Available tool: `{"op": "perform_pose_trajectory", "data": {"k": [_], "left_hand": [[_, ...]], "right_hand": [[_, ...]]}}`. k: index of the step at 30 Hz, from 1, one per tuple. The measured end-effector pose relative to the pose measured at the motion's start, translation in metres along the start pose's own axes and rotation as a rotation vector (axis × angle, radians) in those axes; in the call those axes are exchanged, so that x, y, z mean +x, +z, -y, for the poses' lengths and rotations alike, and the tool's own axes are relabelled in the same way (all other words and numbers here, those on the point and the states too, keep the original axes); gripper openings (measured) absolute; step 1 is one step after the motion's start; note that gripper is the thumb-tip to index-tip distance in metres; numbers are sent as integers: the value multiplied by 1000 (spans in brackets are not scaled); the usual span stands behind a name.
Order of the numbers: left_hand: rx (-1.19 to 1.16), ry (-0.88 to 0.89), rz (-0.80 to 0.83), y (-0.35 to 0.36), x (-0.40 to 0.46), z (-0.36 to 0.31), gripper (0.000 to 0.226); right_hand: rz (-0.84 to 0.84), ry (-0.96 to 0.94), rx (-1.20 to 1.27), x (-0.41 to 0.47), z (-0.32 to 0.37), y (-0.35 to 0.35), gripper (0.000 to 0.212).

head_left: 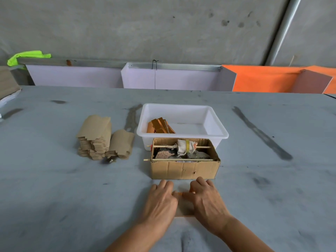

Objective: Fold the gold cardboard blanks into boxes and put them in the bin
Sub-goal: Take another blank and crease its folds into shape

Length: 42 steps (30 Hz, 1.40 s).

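Two stacks of flat cardboard blanks stand at the left on the grey desk, brown side up. The left hand and right hand lie side by side on one blank flat on the desk – fingers bent onto it, thumbs meeting over its middle, each grip pressing rather than clamped. Just beyond the hands stands an open brown carton holding rags and two sticks. Behind it, touching, the white bin holds a few folded gold boxes in its left corner.
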State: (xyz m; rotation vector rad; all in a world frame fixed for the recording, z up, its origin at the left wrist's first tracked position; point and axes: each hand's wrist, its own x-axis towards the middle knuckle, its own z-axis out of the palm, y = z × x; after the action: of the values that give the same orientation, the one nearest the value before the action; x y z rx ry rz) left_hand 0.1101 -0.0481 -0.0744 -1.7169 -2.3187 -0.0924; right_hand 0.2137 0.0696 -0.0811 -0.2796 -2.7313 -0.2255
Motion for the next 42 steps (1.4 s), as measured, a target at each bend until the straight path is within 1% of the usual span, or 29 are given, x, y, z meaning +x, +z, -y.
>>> {"op": "perform_pose_trajectory", "data": {"k": [2,3,6,7,8,9,10,11,12,13,15,17,18,20,22,24,25,27,29,31,33,35,37,38,40,41,42], "left_hand": [[3,-5,-103,3,-1,6,13],[-20,-9,-126,5,-3,8,8],[-48,-59,-90,5,-9,17,31],[-52,-71,-74,5,-12,19,28],[-43,-83,-57,6,-15,21,20],[-69,-93,-45,6,-17,21,18],[-102,-108,-40,5,-19,21,21],[-131,-111,-12,2,-22,23,29],[-158,-130,59,2,-24,25,37],[-221,-135,31,6,-24,28,41],[-384,-154,-84,14,-30,30,43],[-481,-133,-87,13,-36,34,52],[-505,-92,-77,10,-38,35,46],[-482,22,-159,8,-40,37,22],[-502,58,-172,8,-36,36,15],[-586,10,-184,9,-32,38,11],[-677,-63,-194,8,-31,39,12],[-908,-278,-198,2,-28,41,22],[-1072,-395,-167,-9,-24,46,30],[-1131,-427,-128,-26,-18,48,30],[-1144,-399,-77,-40,-13,48,30],[-1142,-363,-41,-54,-8,49,30],[-1148,-345,-41,-63,-3,52,31],[-1166,-355,-63,-67,0,53,28],[-1269,-459,-161,-73,5,53,15],[-1321,-539,-233,-74,8,53,12],[-1352,-616,-300,-76,10,52,15]], "right_hand": [[21,22,11,-1,-5,-1,24],[31,43,18,-2,-9,-1,27],[18,96,44,-7,-19,1,38],[17,115,61,-8,-21,0,40],[17,129,72,-10,-21,1,41],[17,142,84,-12,-20,2,41],[17,151,99,-13,-19,3,40],[22,164,124,-14,-17,3,39],[21,180,156,-14,-16,4,38],[17,199,189,-14,-16,4,37],[13,236,263,-15,-17,4,35],[51,278,341,-17,-20,4,28],[65,293,374,-18,-22,4,27],[98,310,448,-19,-23,1,31],[117,323,467,-19,-22,0,40],[102,405,543,-21,-22,-3,46],[57,487,611,-23,-22,-7,45],[-69,652,755,-27,-23,-18,40],[-116,721,870,-24,-23,-31,43],[-125,720,948,-19,-19,-45,52],[-136,712,1083,-10,-12,-59,58],[-136,706,1167,-1,-5,-68,53],[-157,720,1183,10,-3,-74,32],[-179,762,1215,14,-3,-75,20],[-215,885,1347,20,-5,-76,10],[-222,946,1426,22,-7,-77,8],[-225,999,1497,25,-8,-78,8]]}}
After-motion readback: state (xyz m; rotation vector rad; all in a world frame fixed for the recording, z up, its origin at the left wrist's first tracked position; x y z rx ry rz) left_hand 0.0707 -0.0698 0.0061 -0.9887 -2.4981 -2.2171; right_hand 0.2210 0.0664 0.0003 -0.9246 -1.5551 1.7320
